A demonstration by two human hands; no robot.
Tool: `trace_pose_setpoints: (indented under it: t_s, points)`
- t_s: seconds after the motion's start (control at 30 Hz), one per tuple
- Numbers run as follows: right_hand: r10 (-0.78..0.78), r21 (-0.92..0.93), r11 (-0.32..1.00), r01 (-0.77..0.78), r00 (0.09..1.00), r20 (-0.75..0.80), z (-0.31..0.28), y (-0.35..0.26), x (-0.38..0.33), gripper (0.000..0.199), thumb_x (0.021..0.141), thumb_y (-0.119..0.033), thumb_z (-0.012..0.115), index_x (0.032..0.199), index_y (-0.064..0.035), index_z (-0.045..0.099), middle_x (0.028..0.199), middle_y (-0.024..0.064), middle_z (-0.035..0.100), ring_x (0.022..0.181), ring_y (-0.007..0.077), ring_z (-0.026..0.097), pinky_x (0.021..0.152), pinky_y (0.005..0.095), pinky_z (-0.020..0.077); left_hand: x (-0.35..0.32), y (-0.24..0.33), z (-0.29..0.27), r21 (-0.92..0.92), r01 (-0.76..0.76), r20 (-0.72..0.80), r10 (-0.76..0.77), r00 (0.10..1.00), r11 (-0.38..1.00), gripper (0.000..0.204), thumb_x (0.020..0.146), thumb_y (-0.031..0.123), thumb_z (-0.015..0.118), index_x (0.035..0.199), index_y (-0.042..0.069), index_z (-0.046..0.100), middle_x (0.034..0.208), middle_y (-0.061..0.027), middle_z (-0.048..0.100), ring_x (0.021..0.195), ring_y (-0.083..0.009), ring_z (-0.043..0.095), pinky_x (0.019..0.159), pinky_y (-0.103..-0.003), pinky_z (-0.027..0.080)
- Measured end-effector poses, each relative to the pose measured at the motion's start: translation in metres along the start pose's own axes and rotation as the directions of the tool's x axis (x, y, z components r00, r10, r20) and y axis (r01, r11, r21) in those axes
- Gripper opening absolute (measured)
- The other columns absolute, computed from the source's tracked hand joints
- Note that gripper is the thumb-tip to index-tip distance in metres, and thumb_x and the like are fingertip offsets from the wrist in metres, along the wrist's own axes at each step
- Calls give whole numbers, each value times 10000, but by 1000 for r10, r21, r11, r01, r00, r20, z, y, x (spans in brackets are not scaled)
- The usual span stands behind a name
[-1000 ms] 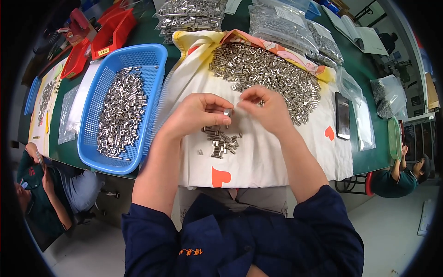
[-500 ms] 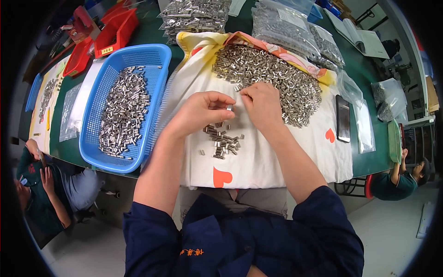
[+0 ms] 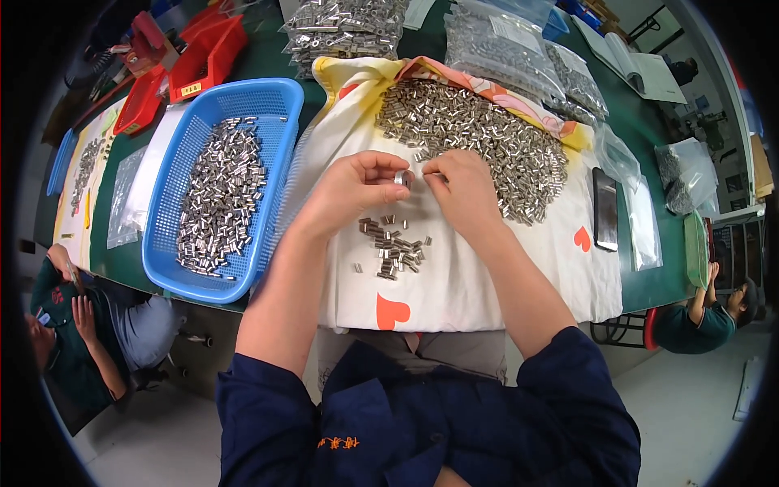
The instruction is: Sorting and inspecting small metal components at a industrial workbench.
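Note:
My left hand (image 3: 357,193) pinches a shiny metal ring-shaped piece (image 3: 402,178) between thumb and fingertips. My right hand (image 3: 462,191) is closed just beside it, thumb and fingers pressed together; whatever is between them is too small or hidden. Under and below the hands a small scatter of short metal sleeves (image 3: 396,256) lies on the white cloth (image 3: 454,300). Beyond my right hand spreads a large heap of the same sleeves (image 3: 479,130). To the left, a blue plastic basket (image 3: 154,243) holds many more sleeves.
Bags of metal parts (image 3: 345,32) and further clear bags (image 3: 495,49) stand along the back of the green table (image 3: 633,146). A phone (image 3: 604,209) lies at the right. Red bins (image 3: 207,61) sit at the far left. Other people work at both sides.
My left hand has tilted slightly, and the metal ring now shows its round opening more plainly. The right hand stays close beside it, almost unmoved.

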State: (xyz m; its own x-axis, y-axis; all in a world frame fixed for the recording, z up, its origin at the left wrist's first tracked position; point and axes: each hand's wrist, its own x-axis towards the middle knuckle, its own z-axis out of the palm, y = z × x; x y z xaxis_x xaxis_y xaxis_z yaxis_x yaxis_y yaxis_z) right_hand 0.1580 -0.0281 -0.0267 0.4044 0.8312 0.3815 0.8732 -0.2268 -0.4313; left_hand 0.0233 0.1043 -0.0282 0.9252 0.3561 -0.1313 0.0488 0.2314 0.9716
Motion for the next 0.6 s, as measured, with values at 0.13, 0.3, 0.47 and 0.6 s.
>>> trace_pose_setpoints:
  t_s: [0.13, 0.3, 0.47, 0.6]
  points:
    - [154, 527, 828, -192, 981, 117, -8, -14, -5, 103, 738, -26, 589, 836, -30, 616, 815, 57, 610, 758, 145, 565, 659, 254, 435, -1, 1, 0, -28, 10, -13, -11, 1000, 1000, 322, 731, 17, 652, 1034, -16, 549, 886, -51, 618, 789, -87, 581, 682, -206, 467]
    - [136, 551, 815, -179, 984, 118, -9, -20, -5, 77, 721, -46, 612, 796, -27, 612, 780, 47, 608, 724, 130, 564, 646, 250, 440, 0, -2, 1, 12, -11, -5, 11, 1000, 1000, 316, 728, 30, 663, 1022, -21, 559, 860, -49, 623, 771, -76, 578, 671, -198, 464]
    - [-74, 291, 952, 95, 994, -82, -5, -19, -7, 57, 678, -63, 621, 723, -43, 592, 720, 70, 589, 686, 224, 556, 622, 318, 443, 0, -3, 5, 142, -11, -47, 18, 999, 990, 319, 714, 60, 690, 1000, -33, 585, 843, -49, 626, 742, -65, 570, 650, -188, 459]
    - [-70, 260, 961, 96, 992, -106, -1, -20, -8, 67, 663, -65, 627, 713, -51, 584, 705, 78, 583, 698, 249, 548, 635, 356, 437, 1, -7, 3, 145, 4, -69, 6, 998, 989, 327, 720, 79, 692, 1011, -26, 586, 841, -52, 629, 743, -73, 572, 661, -199, 465]
